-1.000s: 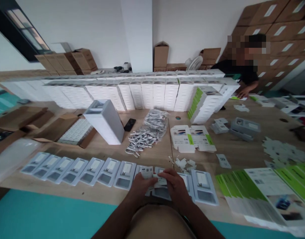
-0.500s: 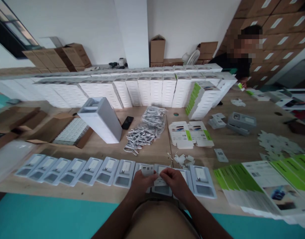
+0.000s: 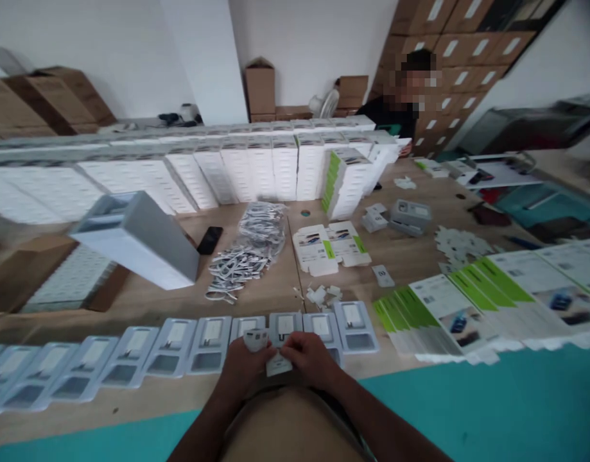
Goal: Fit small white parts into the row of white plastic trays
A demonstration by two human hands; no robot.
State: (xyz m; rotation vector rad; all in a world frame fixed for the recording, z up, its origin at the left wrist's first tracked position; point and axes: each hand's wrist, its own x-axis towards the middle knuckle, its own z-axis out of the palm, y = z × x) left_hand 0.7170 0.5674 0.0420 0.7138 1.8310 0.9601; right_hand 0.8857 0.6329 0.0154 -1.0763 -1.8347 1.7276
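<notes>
Close to my body, my left hand is closed round a white printed card, whose upper part sticks up above the thumb. My right hand pinches at a white paper piece between the two hands; whether this is part of the same card I cannot tell. Just beyond my fingers stands a light grey plastic tray with a white pronged plug adapter in it. More such trays line the table edge to the left, like this tray, and to the right, like this tray.
A bundle of white cables, a black phone and a tall tray stack lie ahead. Flat printed cartons fan out at right. White boxes form a wall behind. Another person works at the far right.
My view has swung to the right, so the things on the table appear further left. Both hands stay together at the card, in front of the trays.
</notes>
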